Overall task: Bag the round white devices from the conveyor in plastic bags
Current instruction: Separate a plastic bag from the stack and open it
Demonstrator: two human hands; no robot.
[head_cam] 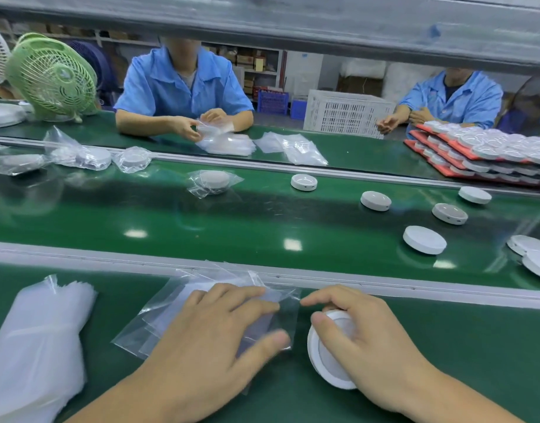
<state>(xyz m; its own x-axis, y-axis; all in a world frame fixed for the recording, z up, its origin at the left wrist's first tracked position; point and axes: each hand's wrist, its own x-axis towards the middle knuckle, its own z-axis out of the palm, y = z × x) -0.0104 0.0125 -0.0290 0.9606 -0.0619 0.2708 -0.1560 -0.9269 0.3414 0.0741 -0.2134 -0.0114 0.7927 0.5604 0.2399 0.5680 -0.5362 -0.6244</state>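
My right hand (366,337) grips a round white device (326,361) tilted on its edge on the near green bench. My left hand (216,328) lies with spread fingers on a small pile of clear plastic bags (158,315), its thumb and forefinger at the edge of the top bag beside the device. Several bare white devices lie on the moving green conveyor (232,227), the closest one (424,239) to the right. A bagged device (213,181) lies mid-belt.
A thick stack of clear bags (39,340) lies at my near left. Two people in blue shirts sit across the belt, one handling bags (226,141). Red trays stacked with devices (488,151) stand far right. A green fan (51,76) and white crate (345,112) stand behind.
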